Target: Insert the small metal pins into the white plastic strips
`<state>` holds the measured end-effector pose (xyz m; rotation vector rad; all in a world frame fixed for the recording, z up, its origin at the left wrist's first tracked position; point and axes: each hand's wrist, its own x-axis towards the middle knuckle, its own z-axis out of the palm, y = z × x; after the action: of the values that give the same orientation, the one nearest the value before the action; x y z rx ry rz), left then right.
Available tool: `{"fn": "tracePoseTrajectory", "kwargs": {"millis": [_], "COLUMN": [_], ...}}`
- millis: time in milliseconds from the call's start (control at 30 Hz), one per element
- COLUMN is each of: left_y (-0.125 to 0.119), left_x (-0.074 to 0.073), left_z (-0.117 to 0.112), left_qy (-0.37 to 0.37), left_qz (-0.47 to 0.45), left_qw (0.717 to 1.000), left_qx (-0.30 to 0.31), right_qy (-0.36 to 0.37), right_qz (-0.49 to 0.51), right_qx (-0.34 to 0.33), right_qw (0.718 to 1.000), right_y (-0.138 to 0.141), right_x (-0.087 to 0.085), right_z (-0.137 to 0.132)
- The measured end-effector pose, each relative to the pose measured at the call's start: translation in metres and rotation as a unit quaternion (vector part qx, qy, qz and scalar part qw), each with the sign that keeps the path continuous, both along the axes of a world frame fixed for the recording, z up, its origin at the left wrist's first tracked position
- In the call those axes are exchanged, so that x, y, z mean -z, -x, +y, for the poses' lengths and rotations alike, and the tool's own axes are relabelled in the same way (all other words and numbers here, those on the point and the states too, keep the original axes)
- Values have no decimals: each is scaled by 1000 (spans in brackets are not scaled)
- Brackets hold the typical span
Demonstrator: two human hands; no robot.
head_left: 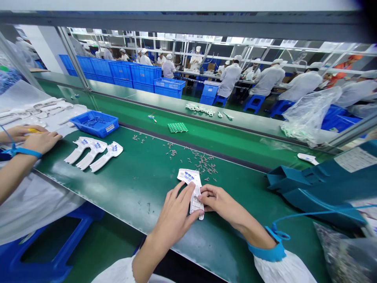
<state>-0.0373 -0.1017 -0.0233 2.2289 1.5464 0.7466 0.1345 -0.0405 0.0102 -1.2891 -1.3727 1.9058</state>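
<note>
A white plastic shell half [192, 173], shaped like a pistol grip with blue pieces in its wide end, lies on the green bench. My left hand [177, 210] holds its handle, fingers across the top and thumb at the lower end. At the handle's right edge, the fingers of my right hand [220, 202] are pinched together; whatever is between the fingertips is too small or hidden to name. Beside those fingertips, a small metal part [196, 197] sits inside the handle. Many tiny metal parts [206, 162] lie scattered just beyond the shell.
Several similar white shells [103, 157] rest to the left, near a blue tray [96, 125] of blue pieces. A co-worker's hands [35, 139] are at far left. A green circuit-board panel [177, 127] lies on the belt beyond. Teal bins [318, 177] stand at right.
</note>
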Motion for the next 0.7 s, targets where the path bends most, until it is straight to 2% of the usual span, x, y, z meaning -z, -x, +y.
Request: {"fn": "tracePoseTrajectory", "kwargs": {"millis": [233,333,433,500,600,700], "left_y": [-1,1,2,3,5,7], "left_x": [4,1,0,1,6,10], "left_z": [1,1,0,0,1,2], "left_qy": [-7,-27,-33,-19,-4,-3], "left_qz": [0,-27,-48,-49,-45,-43], "left_qw": [1000,999,997,997,997,997], "left_qx": [-6,-38,-60,-58,-56,-57], "right_qy": [16,27,-26,-94,-164,-236], "right_qz": [24,23,-7,-40,-63,-109], "right_qx": [21,62,128,190,247,273], "right_qw": [999,997,991,977,953,926], "right_y": [-2,-12,-29,-41,-57,-68], "right_x": [-2,2,8,10,8,8], "right_z": [-2,13,52,88,137,156]}}
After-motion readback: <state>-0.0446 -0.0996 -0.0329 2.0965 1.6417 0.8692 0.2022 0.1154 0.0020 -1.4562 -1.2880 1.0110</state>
